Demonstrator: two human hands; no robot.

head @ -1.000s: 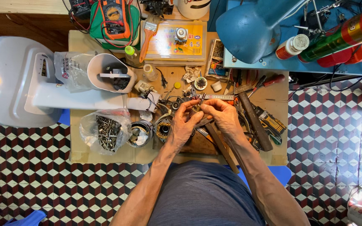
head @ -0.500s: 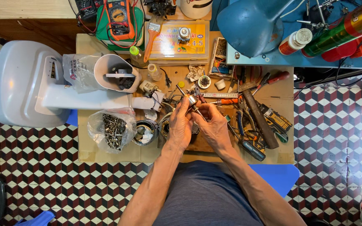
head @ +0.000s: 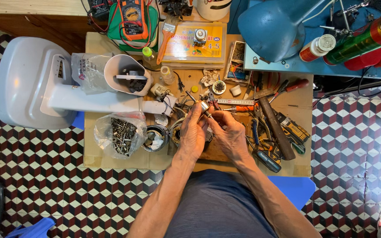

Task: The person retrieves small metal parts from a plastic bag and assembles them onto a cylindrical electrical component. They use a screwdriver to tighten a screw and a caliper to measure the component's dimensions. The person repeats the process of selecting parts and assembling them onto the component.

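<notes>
**Fingers pinched on a small metal part above a crowded counter**

Fingers [head: 201, 115] of both hands meet on a small silver cylindrical part [head: 205, 106], held just above the counter [head: 111, 159]. We read the left hand [head: 192, 134] as clamped on its body, while the right hand [head: 230, 134] closes on it from the side; the exact contact is too small to tell. The part looks short, shiny and smooth, so we judge a slip likely. Dropped, it would land among loose clutter and be hard to find. Left of the hands lie a round tin [head: 155, 137] and a plastic bag of screws [head: 120, 134]; to the right, pliers and screwdrivers [head: 270, 145]. Further off, a white appliance housing [head: 36, 83], a multimeter [head: 132, 17] and a blue lamp [head: 272, 26].
</notes>
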